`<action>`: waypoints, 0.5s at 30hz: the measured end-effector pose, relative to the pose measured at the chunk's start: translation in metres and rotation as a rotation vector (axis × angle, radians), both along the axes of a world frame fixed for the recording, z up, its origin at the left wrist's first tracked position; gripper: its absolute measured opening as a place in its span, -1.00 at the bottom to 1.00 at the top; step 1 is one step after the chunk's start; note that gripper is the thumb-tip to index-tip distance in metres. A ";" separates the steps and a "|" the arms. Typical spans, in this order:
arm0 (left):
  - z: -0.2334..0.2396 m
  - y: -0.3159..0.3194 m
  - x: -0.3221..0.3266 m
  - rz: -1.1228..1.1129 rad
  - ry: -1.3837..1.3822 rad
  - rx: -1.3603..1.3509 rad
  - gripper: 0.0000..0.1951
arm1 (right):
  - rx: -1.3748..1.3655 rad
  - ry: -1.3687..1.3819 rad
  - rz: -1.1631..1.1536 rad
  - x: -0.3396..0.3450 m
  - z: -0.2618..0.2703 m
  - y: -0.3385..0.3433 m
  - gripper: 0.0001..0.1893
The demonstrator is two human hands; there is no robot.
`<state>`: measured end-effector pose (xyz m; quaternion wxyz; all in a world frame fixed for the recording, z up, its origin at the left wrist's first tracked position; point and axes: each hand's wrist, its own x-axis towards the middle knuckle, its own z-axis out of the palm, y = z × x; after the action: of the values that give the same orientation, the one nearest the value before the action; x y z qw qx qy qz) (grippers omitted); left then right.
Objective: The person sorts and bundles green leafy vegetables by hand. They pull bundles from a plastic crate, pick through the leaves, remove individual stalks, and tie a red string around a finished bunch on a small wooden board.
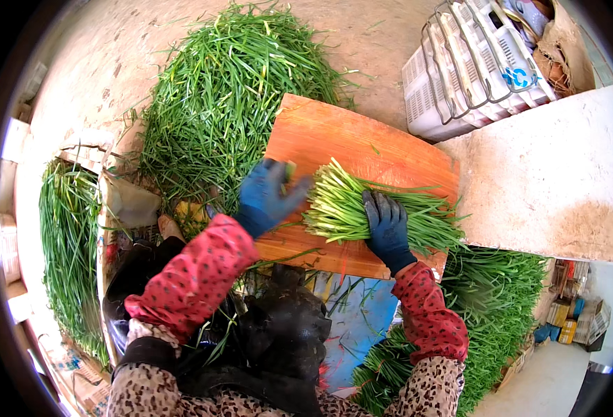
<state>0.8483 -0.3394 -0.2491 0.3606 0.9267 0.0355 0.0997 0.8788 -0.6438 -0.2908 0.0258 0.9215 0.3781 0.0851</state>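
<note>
A thick bunch of garlic chives (pixel 332 208) lies across an orange wooden board (pixel 311 130), its pale cut ends facing left. My right hand (pixel 387 224), in a blue and black work glove, is closed over the middle of the bunch and presses it on the board. My left hand (pixel 270 198), gloved alike, is blurred by motion at the board's left edge. Its thumb stands apart from the fingers. A small pale green bit (pixel 290 170) shows by the fingertips; whether they grip it is unclear.
Loose green leaves (pixel 233 88) are heaped beyond the board. More chives (pixel 69 250) stand at left, with others (pixel 499 313) at lower right. Tied bunches (pixel 390 359) lie near my right sleeve. A white slab (pixel 541 172) adjoins the board, below a plastic crate (pixel 426 88).
</note>
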 end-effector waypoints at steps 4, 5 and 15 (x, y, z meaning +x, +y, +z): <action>-0.035 -0.038 0.003 0.012 0.235 -0.125 -0.69 | 0.054 -0.003 0.012 0.002 0.003 0.015 -0.17; -0.060 -0.027 0.010 0.052 0.141 -0.098 -0.71 | 0.069 0.009 0.006 0.002 0.005 0.015 -0.17; -0.044 -0.016 0.021 0.009 0.046 -0.662 -0.74 | 0.037 -0.015 -0.006 -0.005 0.003 0.005 -0.14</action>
<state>0.8692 -0.3557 -0.2927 0.6407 0.7611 0.0781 0.0636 0.8735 -0.6392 -0.2875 0.0117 0.9223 0.3733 0.0991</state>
